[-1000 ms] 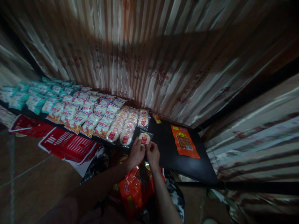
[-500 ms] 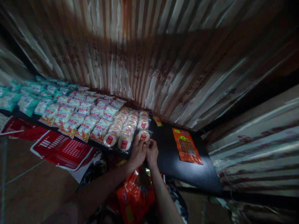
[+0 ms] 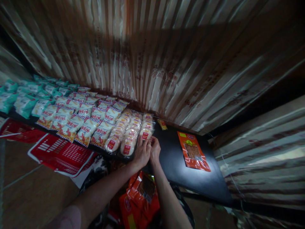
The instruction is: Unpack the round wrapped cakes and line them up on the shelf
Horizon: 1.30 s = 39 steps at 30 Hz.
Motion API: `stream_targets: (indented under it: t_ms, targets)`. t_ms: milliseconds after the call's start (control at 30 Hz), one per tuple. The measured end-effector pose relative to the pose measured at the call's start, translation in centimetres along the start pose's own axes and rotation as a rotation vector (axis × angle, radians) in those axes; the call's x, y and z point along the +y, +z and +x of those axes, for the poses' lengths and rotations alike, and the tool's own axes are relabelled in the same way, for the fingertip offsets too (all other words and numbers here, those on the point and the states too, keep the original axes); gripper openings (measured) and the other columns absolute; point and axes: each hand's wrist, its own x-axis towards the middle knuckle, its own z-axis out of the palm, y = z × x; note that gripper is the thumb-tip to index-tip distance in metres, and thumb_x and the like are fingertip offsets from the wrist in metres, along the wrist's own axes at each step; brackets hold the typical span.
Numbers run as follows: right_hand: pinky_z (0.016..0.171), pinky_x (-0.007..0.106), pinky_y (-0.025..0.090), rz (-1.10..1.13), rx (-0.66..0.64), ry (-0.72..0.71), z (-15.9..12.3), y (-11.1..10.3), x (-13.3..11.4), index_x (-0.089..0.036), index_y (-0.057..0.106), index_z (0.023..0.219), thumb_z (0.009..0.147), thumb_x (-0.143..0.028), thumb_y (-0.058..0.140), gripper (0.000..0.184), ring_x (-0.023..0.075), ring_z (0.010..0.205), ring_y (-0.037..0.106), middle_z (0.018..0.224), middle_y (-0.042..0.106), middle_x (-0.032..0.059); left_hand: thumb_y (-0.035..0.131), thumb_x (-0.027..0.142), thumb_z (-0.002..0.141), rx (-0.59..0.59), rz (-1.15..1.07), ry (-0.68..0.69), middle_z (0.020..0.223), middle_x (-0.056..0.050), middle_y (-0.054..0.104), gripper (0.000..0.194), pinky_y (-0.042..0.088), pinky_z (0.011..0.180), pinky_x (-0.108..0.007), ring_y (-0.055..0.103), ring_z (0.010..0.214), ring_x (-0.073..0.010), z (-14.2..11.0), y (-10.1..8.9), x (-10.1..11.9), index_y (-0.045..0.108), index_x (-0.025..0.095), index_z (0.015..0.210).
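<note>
Clear-wrapped round rice crackers (image 3: 130, 140) with red labels stand in leaning rows on a black shelf (image 3: 170, 163). At the near end of the rightmost row is a rice cracker packet (image 3: 145, 134). My left hand (image 3: 142, 153) has its fingers closed at the packet's near edge. Beside it, my right hand (image 3: 155, 149) pinches at the packet's lower right corner. Both hands touch each other, and their fingertips are partly hidden.
White-and-blue striped snack bags (image 3: 87, 128) and teal bags (image 3: 26, 103) fill the shelf leftward. An orange pouch (image 3: 194, 151) and a small yellow packet (image 3: 162, 124) lie to the right. Below are a red basket (image 3: 62, 154) and more orange pouches (image 3: 143, 194). Corrugated sheeting (image 3: 164, 63) rises behind.
Both hands have moved the rice cracker packet slightly away from me, up against the one behind it in the rightmost row. The view has shifted slightly.
</note>
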Motion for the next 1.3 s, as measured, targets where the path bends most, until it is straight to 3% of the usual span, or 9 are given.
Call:
stream_targets:
  t_ms: [467,567,700,867,1033,1167,1300]
  targets:
    - [0.075,0.030,0.046,-0.039,-0.069,-0.001,1.4,0.2,0.5,-0.014,0.064,0.102,0.074,-0.040,0.044,0.043,0.0202,0.080,0.061,0.092,0.068,0.0100,0.033,0.026,0.092,-0.026,0.094,0.065,0.144,-0.014,0.041,0.041,0.018,0.117,-0.050,0.021,0.141,-0.0266,1.8,0.5,-1.2,0.053,0.013,0.125]
    - [0.081,0.032,0.046,-0.088,-0.009,-0.037,1.2,0.4,0.6,-0.014,0.064,0.104,0.075,-0.037,0.043,0.043,0.0213,0.087,0.059,0.100,0.065,0.0124,0.030,0.027,0.093,-0.027,0.096,0.084,0.141,-0.012,0.046,0.041,0.016,0.117,-0.048,0.022,0.141,-0.0250,1.8,0.4,-1.3,0.054,0.014,0.124]
    - [0.084,0.033,0.045,-0.156,0.060,-0.059,1.1,0.6,0.7,-0.016,0.063,0.111,0.076,-0.034,0.042,0.045,0.0211,0.093,0.057,0.112,0.062,0.0124,0.030,0.030,0.094,-0.015,0.086,0.060,0.143,-0.012,0.043,0.043,0.018,0.117,-0.049,0.020,0.142,-0.0254,1.7,0.4,-1.3,0.052,0.013,0.126]
    - [0.084,0.035,0.044,-0.232,-0.050,-0.076,1.7,0.6,1.0,-0.017,0.060,0.120,0.078,-0.032,0.039,0.049,0.0220,0.090,0.058,0.103,0.068,0.0095,0.027,0.029,0.094,-0.035,0.085,0.063,0.143,-0.014,0.043,0.045,0.015,0.118,-0.048,0.018,0.143,-0.0247,1.8,0.4,-1.3,0.052,0.010,0.126]
    - [0.089,0.039,0.042,-0.259,0.034,-0.132,2.4,0.7,1.3,-0.012,0.063,0.114,0.075,-0.034,0.043,0.049,0.0247,0.098,0.057,0.112,0.065,0.0143,0.029,0.028,0.093,-0.027,0.084,0.060,0.146,-0.015,0.039,0.046,0.017,0.117,-0.051,0.020,0.142,-0.0258,1.8,0.4,-1.4,0.051,0.009,0.128]
    - [0.080,0.036,0.045,-0.251,-0.016,-0.065,2.5,0.9,1.4,-0.016,0.062,0.117,0.077,-0.038,0.044,0.049,0.0230,0.087,0.059,0.100,0.068,0.0107,0.031,0.028,0.092,-0.015,0.060,0.045,0.147,-0.013,0.038,0.045,0.017,0.117,-0.051,0.018,0.142,-0.0258,1.7,0.6,-1.6,0.049,0.011,0.130]
    - [0.085,0.037,0.044,-0.245,0.019,-0.078,2.4,0.7,1.4,-0.012,0.061,0.117,0.075,-0.036,0.046,0.051,0.0239,0.091,0.058,0.105,0.067,0.0137,0.032,0.030,0.092,-0.016,0.047,0.022,0.148,-0.013,0.035,0.046,0.016,0.117,-0.050,0.015,0.143,-0.0267,1.4,0.5,-1.2,0.049,0.010,0.131]
